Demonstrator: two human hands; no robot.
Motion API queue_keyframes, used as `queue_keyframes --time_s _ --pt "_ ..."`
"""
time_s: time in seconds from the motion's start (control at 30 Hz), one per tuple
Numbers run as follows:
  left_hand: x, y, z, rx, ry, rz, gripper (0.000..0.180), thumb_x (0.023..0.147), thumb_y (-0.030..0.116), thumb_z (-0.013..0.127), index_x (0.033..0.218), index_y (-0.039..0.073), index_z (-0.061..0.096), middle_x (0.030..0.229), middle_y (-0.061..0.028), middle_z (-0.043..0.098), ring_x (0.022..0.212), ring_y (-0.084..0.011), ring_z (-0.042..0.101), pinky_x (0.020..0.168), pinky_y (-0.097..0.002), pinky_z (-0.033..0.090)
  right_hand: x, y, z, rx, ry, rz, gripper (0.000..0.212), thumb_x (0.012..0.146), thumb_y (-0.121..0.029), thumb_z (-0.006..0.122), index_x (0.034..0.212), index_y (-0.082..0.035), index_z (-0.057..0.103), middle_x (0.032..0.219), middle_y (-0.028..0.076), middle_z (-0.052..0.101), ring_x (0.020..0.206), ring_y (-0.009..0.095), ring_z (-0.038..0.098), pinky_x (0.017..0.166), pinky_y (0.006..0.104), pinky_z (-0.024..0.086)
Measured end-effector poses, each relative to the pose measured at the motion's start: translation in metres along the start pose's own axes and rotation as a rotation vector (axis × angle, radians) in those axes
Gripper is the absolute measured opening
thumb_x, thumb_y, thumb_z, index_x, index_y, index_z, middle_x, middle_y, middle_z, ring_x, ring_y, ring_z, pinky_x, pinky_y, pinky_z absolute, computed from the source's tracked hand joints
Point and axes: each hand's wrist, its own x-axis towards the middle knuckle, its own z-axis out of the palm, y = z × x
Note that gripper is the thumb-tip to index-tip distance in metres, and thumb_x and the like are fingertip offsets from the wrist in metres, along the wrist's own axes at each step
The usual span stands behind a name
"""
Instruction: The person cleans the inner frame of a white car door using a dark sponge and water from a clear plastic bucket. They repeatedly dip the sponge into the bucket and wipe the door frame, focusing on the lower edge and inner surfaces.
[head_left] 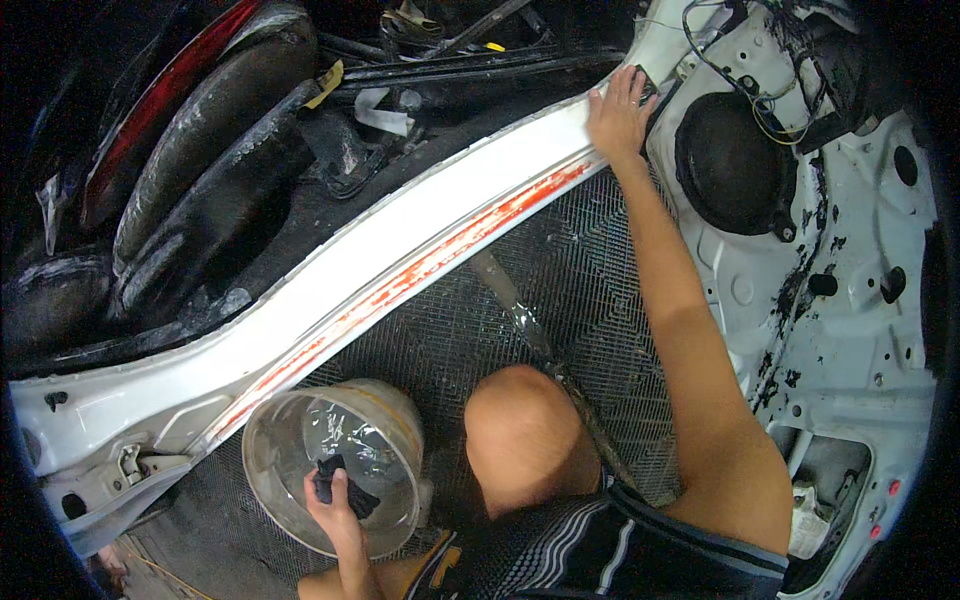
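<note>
My left hand is closed on a black folded sheet, which hangs over the mouth of a bucket. Whether the sheet is cloth or sandpaper cannot be made out. Water glints inside the bucket. Stretched far forward, my right hand lies flat with fingers apart on the upper end of a white car door sill. Something dark shows beside its fingertips, too small to name. Along the sill's outer edge runs a worn strip of red through the white paint.
A stripped car door with a round black speaker stands at the right. Beyond the sill are dark, dusty seats and loose trim. A hose crosses the ridged floor mat near my bare knee.
</note>
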Motion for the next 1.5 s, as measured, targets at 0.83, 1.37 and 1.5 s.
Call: queue_keyframes --time_s 0.83,1.37,1.5 --pt "0.004 -0.058 -0.007 0.013 0.018 -0.013 0.027 0.094 0.012 0.073 0.114 0.000 0.060 0.096 -0.0049 0.063 0.081 -0.0129 0.058 0.073 -0.0277 0.049 -0.029 -0.031 -0.007 0.356 0.030 0.077 0.075 0.103 -0.039 0.051 0.149 0.017 0.033 0.153 0.033 0.043 0.144 0.046 0.040 0.123 0.0558 0.023" --pt "0.016 -0.061 -0.011 -0.078 0.048 -0.003 0.026 0.095 0.017 0.074 0.113 0.003 0.062 0.094 -0.0012 0.061 0.080 -0.0109 0.055 0.072 -0.0266 0.046 -0.050 -0.048 -0.017 0.575 -0.105 0.200 0.089 0.100 -0.034 0.057 0.153 0.022 0.012 0.160 0.040 0.020 0.153 0.051 0.019 0.125 0.0585 0.015" --pt "0.011 -0.050 -0.010 -0.041 0.008 0.002 0.027 0.095 0.014 0.073 0.115 0.001 0.060 0.096 -0.0019 0.060 0.085 -0.0116 0.055 0.076 -0.0267 0.046 -0.056 -0.075 -0.021 0.761 -0.110 0.375 0.097 0.097 -0.031 0.061 0.150 0.027 0.004 0.160 0.045 0.010 0.153 0.055 0.006 0.125 0.0595 0.009"
